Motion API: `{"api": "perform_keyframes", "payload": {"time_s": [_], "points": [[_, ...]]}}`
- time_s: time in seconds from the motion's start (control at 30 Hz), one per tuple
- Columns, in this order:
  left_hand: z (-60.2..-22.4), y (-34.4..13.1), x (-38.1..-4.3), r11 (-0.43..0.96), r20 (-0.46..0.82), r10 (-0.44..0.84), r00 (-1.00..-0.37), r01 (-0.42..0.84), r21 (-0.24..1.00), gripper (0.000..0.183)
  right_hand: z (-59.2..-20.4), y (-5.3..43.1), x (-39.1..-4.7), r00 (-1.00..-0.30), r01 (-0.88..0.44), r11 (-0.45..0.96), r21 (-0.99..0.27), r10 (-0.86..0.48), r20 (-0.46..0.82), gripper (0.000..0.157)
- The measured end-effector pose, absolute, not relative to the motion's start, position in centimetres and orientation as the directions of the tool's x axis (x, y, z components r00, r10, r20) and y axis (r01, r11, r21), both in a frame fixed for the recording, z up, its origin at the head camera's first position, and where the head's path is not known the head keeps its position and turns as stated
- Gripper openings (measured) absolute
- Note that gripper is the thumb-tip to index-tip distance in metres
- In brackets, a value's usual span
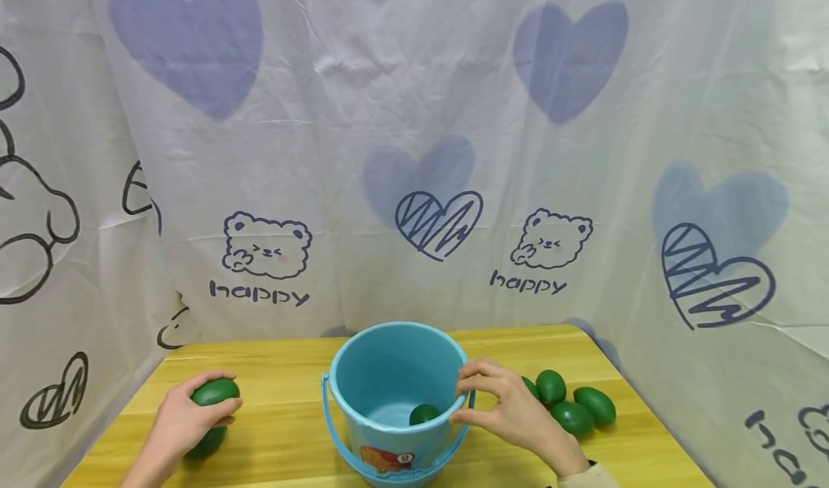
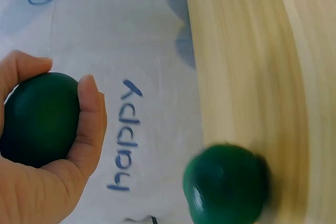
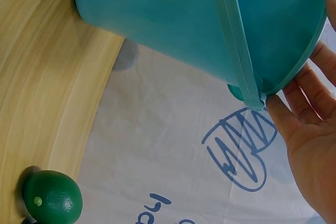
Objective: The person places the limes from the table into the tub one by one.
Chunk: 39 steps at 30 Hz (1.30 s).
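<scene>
My left hand (image 1: 186, 416) holds a green lime (image 1: 216, 392) at the left of the table, fingers and thumb curled round it. Just below it sits another lime (image 1: 207, 443), which shows in the left wrist view as a dark green lime (image 2: 227, 184) on the wood. A light blue bucket (image 1: 382, 437) stands upright in the middle, its handle hanging down at the front. Inside, one lime (image 1: 424, 414) lies on the bottom. My right hand (image 1: 512, 409) grips the bucket's right rim, with its thumb by the handle joint (image 3: 255, 100) in the right wrist view.
Several limes (image 1: 573, 419) lie close together on the table right of my right hand. The yellow wooden table (image 1: 278, 373) is bordered by a white cloth (image 1: 363, 272) printed with hearts and bears, at the back and both sides.
</scene>
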<state>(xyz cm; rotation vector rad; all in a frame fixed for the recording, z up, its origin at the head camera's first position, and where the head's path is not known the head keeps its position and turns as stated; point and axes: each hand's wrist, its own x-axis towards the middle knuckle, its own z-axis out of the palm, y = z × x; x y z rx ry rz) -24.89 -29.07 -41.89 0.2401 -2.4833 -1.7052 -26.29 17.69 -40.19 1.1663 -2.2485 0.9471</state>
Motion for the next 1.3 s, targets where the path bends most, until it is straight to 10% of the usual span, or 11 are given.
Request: {"api": "perform_keyframes", "payload": {"time_s": [1.3], "points": [[-37.6, -15.7, -25.8, 0.418, 0.475, -0.007, -0.88, 0.429, 0.801, 0.053, -37.4, 16.6, -23.6, -0.521, -0.852, 0.369, -0.372, -0.521, 0.676, 0.024]]}}
